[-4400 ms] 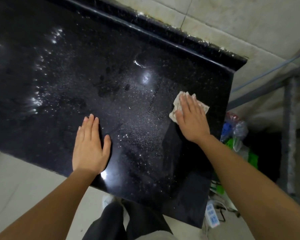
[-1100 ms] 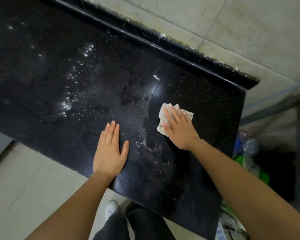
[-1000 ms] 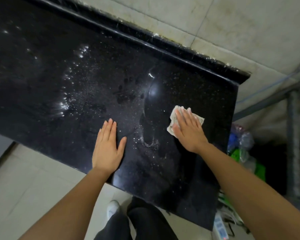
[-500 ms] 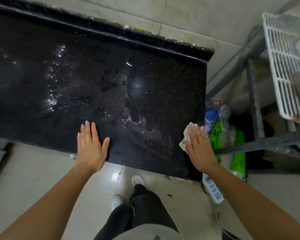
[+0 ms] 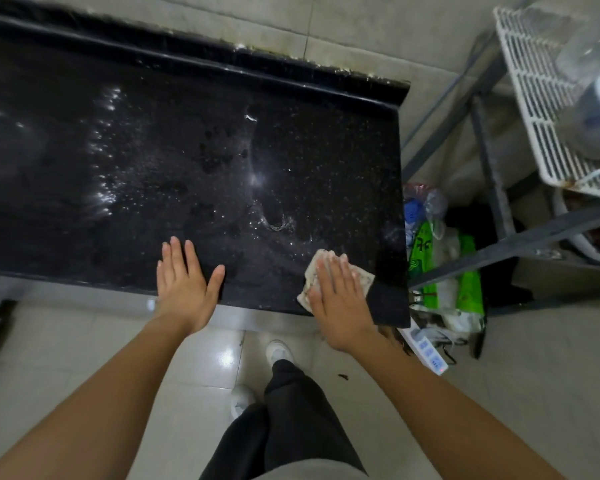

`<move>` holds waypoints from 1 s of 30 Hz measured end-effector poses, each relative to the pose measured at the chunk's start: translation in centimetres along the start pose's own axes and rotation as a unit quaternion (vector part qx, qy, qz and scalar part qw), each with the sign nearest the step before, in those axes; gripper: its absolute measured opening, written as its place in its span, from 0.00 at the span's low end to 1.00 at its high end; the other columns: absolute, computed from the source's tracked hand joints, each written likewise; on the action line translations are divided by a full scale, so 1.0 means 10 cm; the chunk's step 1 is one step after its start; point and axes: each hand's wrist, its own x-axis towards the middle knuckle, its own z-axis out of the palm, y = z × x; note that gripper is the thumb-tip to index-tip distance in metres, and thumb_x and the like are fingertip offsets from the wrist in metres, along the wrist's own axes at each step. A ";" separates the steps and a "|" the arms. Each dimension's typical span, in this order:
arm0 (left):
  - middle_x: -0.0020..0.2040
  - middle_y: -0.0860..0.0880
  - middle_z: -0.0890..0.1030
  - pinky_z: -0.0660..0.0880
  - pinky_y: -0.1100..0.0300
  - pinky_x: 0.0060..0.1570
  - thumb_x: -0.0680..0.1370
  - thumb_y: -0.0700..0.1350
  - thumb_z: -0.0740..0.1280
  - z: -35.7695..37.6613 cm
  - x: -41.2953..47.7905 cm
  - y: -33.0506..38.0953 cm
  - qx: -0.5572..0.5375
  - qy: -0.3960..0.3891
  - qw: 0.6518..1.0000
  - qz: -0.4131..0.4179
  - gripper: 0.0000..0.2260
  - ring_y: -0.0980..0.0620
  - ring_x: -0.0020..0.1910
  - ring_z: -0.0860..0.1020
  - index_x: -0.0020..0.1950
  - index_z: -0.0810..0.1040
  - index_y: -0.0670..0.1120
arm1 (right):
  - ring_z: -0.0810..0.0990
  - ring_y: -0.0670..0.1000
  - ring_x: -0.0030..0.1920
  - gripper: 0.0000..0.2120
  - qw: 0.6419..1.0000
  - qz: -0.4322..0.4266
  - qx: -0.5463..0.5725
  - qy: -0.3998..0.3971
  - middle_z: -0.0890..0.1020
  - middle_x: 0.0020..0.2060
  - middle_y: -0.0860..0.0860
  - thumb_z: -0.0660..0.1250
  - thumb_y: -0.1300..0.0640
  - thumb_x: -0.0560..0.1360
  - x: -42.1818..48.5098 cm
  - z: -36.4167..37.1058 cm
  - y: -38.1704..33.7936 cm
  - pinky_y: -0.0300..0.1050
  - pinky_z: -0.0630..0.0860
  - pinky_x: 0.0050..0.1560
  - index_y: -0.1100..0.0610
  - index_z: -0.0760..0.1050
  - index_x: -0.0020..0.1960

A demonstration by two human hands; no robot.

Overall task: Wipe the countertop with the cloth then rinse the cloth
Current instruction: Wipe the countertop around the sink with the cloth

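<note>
- The black speckled worktop (image 5: 187, 150) fills the upper left of the view, with a raised lip along its 12 o'clock edge against a tiled wall (image 5: 361, 26)
- Water beads (image 5: 101, 168) glint towards its 9 o'clock side
- The left grip (image 5: 184, 289) lies flat on the worktop's near edge at about 6 o'clock — fingers straight, thumb spread, holding nothing
- At 1 o'clock from that grip a small curled streak of water (image 5: 278, 223) shines on the stone
- The cloth (image 5: 311, 273), pale and crumpled, sits on the worktop near its 5 o'clock corner, close to the near edge
- The right grip (image 5: 340, 299) presses palm-down on the cloth, fingers straight and laid over it, not curled round it — cloth corners show at its 10 and 2 o'clock
- Below are dark trousers (image 5: 291, 410) and a white shoe (image 5: 279, 351) on the pale floor
- At 3 o'clock of the worktop's end lie green and clear plastic bags (image 5: 440, 271), with a white power strip (image 5: 426, 351) at their 7 o'clock
- A grey metal frame (image 5: 489, 161) stands beyond, with a white slatted rack (image 5: 541, 98) at the view's 2 o'clock
</note>
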 end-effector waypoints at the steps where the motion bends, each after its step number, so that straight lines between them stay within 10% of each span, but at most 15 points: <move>1: 0.77 0.43 0.34 0.33 0.53 0.72 0.78 0.63 0.42 0.00 0.00 0.00 -0.003 -0.003 1.000 0.002 0.35 0.48 0.75 0.32 0.77 0.37 0.43 | 0.26 0.54 0.73 0.39 1.000 -0.007 0.006 -0.001 0.32 0.75 0.53 0.13 0.38 0.67 0.05 -0.01 -0.12 0.53 0.34 0.75 0.54 0.27 0.73; 12: 0.77 0.43 0.34 0.34 0.53 0.73 0.78 0.63 0.42 -0.02 0.00 0.01 0.007 -0.007 1.000 -0.006 0.34 0.47 0.74 0.32 0.77 0.37 0.44 | 0.34 0.49 0.76 0.29 0.981 -0.182 -0.054 -0.042 0.40 0.78 0.48 0.39 0.42 0.81 0.22 -0.09 -0.36 0.49 0.35 0.75 0.51 0.37 0.79; 24: 0.76 0.43 0.34 0.35 0.52 0.73 0.76 0.64 0.40 -0.04 -0.01 0.05 0.004 -0.004 1.000 -0.014 0.36 0.47 0.74 0.32 0.77 0.36 0.43 | 0.36 0.52 0.77 0.30 0.979 0.191 0.055 0.053 0.40 0.78 0.53 0.37 0.43 0.81 0.30 -0.32 0.71 0.52 0.37 0.76 0.54 0.38 0.79; 30: 0.77 0.43 0.35 0.36 0.51 0.73 0.76 0.64 0.40 -0.03 -0.02 0.07 0.004 0.010 1.000 -0.013 0.36 0.47 0.74 0.32 0.77 0.37 0.43 | 0.32 0.52 0.76 0.28 0.994 0.097 0.040 0.040 0.39 0.78 0.55 0.37 0.45 0.82 0.55 -0.29 0.14 0.49 0.33 0.75 0.55 0.34 0.77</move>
